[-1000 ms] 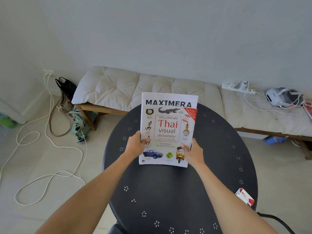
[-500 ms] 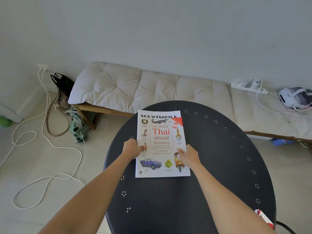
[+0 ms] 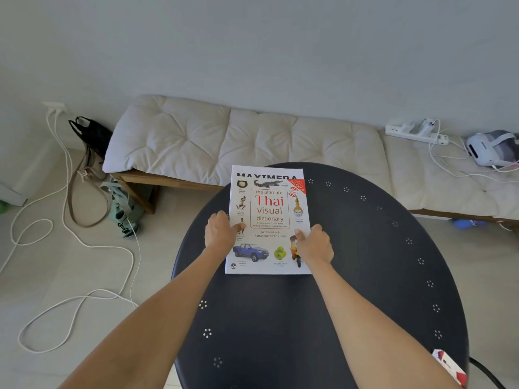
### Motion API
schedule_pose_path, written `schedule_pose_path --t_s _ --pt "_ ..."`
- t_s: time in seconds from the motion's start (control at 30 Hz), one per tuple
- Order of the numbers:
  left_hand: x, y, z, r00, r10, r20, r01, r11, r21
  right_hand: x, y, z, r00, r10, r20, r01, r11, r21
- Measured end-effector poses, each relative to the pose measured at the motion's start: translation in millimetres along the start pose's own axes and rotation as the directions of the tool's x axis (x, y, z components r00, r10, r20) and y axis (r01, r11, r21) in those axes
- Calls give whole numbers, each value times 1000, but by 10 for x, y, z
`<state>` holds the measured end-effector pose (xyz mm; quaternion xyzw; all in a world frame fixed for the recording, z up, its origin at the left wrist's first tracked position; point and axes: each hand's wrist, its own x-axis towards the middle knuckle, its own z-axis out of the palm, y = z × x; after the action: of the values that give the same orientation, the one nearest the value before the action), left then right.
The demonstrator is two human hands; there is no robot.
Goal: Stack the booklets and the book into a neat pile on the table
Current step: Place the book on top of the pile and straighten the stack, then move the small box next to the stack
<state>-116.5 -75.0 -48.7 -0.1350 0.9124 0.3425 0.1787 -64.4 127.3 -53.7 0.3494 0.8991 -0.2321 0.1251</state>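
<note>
A white Thai visual dictionary (image 3: 269,217) lies flat on top of a pile on the round black table (image 3: 365,262). A white booklet (image 3: 266,173) with black lettering peeks out beyond the book's far edge. My left hand (image 3: 220,233) grips the pile's left edge, thumb on the cover. My right hand (image 3: 316,244) grips the right edge, thumb on the cover too. Anything lower in the pile is hidden.
A small red-and-white box (image 3: 449,367) sits at the table's near right rim. Behind the table is a cushioned bench (image 3: 224,138) with a power strip (image 3: 415,130) and a headset (image 3: 491,147). Bags (image 3: 92,153) and white cables (image 3: 70,234) lie on the floor at left.
The pile was held tilted up off the table one second ago; it has come down and now lies flat on the table, with both hands still at its sides.
</note>
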Motion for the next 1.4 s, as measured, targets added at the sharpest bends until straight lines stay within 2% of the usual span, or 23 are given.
schedule_pose_path --t_s 0.17,0.47,0.6,0.73,0.87,1.03,1.13,1.23,1.4 --pt "-86 -21 46 999 34 -26 -35 999 -3 -63 -23 19 996 -22 -84 20 1000 -19" --pt "-256 46 49 1000 22 10 -23 998 51 -104 281 -271 991 -114 69 106 988 110" --pt "-529 114 175 989 146 -33 -138 975 174 -353 666 -407 996 -80 33 78 995 68" --pt "-880 177 405 957 285 47 -288 929 233 -627 1130 -531 999 -42 -32 43 998 46" --pt "-1282 177 707 888 421 187 -461 818 344 -858 1621 -680 991 17 -133 -14 1000 20" --pt "-1688 132 1095 734 571 367 -678 597 429 -1118 2282 -797 962 111 -250 -132 989 -70" --pt "-1808 150 1299 652 606 455 -757 500 420 -1234 2627 -776 939 201 -279 -230 970 -78" --pt "-1844 141 1449 632 592 501 -775 473 419 -1312 2838 -688 924 278 -263 -291 957 -8" --pt "-1841 43 1582 650 574 499 -759 449 472 -1401 2920 -545 922 302 -243 -295 953 64"
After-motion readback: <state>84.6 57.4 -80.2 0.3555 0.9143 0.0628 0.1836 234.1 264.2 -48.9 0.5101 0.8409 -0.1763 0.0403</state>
